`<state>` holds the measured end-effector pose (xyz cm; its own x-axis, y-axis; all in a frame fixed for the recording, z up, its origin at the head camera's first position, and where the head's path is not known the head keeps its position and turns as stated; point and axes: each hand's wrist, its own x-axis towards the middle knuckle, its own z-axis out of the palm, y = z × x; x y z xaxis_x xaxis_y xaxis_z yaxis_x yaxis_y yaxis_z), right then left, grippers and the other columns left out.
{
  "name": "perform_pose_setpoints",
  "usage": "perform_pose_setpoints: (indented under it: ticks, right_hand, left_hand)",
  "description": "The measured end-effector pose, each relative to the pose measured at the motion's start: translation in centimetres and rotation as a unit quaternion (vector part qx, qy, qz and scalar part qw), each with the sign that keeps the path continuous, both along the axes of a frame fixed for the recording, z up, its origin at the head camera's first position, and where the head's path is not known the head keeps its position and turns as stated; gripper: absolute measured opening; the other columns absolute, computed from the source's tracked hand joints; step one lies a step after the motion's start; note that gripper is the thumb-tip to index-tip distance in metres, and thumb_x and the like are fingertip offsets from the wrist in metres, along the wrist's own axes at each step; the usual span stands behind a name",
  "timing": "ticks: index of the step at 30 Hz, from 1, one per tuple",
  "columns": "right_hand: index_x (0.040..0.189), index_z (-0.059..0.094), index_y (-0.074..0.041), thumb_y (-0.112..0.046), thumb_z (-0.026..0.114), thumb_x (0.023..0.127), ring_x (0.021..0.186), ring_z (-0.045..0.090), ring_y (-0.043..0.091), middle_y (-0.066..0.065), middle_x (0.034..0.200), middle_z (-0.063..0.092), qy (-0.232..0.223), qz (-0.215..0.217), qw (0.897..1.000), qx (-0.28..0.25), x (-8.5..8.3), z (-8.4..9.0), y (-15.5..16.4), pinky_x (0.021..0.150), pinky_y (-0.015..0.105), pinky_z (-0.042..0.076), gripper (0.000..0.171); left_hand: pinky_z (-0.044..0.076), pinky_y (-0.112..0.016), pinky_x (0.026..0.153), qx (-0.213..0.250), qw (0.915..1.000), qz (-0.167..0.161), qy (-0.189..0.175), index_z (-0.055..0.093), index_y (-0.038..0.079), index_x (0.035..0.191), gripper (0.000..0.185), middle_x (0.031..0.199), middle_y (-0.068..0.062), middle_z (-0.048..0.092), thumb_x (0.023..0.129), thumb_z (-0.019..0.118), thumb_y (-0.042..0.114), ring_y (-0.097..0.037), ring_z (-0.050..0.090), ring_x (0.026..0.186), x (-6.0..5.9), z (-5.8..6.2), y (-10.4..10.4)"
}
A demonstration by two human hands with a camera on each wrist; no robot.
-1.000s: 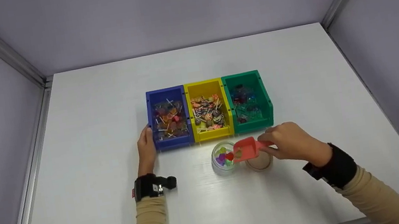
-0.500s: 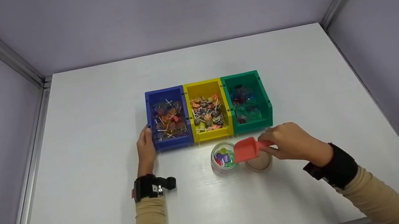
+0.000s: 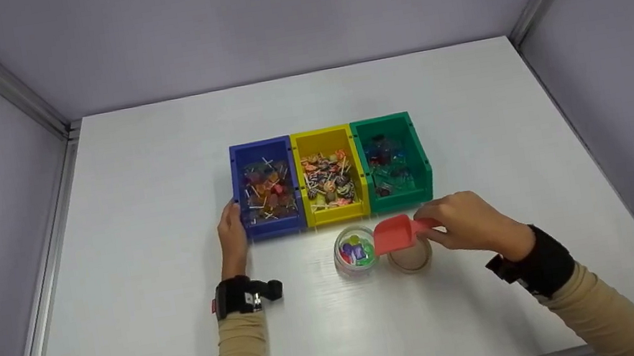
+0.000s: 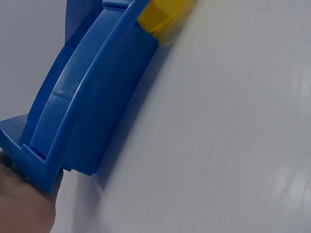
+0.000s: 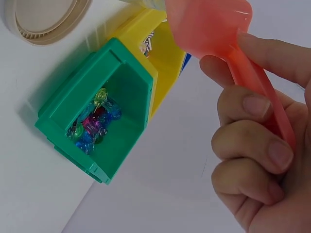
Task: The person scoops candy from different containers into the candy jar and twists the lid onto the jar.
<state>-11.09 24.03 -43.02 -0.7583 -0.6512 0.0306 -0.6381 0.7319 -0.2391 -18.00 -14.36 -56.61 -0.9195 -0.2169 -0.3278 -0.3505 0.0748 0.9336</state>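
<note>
My right hand [image 3: 446,223] grips the handle of a red plastic scoop [image 3: 396,233], whose mouth is tilted over a small clear jar [image 3: 356,252] of coloured candies. In the right wrist view the scoop [image 5: 209,22] looks empty and my fingers [image 5: 250,145] curl round its handle. The jar's beige lid [image 3: 411,257] lies upside down just right of the jar, under the scoop. My left hand [image 3: 232,225] rests with straight fingers against the front left corner of the blue bin [image 3: 266,188]; the left wrist view shows that corner [image 4: 34,165] against my palm.
Three bins stand side by side on the white table [image 3: 136,186]: blue, yellow [image 3: 329,176] and green [image 3: 393,160]. The blue and yellow ones hold lollipops, the green one [image 5: 97,116] wrapped candies. Grey walls enclose the table on three sides.
Candies at the scoop's mouth have dropped into the jar. The scoop has since risen slightly and drawn a little to the right. My left hand stays at the blue bin.
</note>
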Motion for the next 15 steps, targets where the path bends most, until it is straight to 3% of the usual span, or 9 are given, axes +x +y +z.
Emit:
perform_pose_setpoints:
  ticks: [9, 15]
  right_hand:
    - [0.087, 0.074, -0.004, -0.02, 0.073, 0.085, 0.059, 0.065, 0.016, 0.007, 0.075, 0.075, 0.014, -0.019, 1.0, -0.004, -0.7, 0.1, 0.9, 0.055, 0.029, 0.057, 0.016]
    - [0.087, 0.073, -0.002, -0.02, 0.073, 0.085, 0.059, 0.063, 0.017, 0.009, 0.073, 0.074, 0.02, -0.043, 0.999, -0.002, -1.7, -0.3, 1.7, 0.054, 0.032, 0.056, 0.018]
  left_hand:
    - [0.027, -0.042, 0.124, 0.0, 0.9999, 0.009, 0.007, 0.033, 0.001, 0.148, 0.049, 0.155, -0.017, 0.036, 0.105, 0.033, 0.023, -0.029, 0.03, 0.148, -0.5, 0.4, 0.4]
    - [0.025, -0.042, 0.125, 0.01, 0.9999, 0.01, -0.001, 0.032, 0.003, 0.149, 0.05, 0.157, -0.017, 0.033, 0.104, 0.033, 0.024, -0.029, 0.028, 0.148, -0.4, 0.4, 0.2]
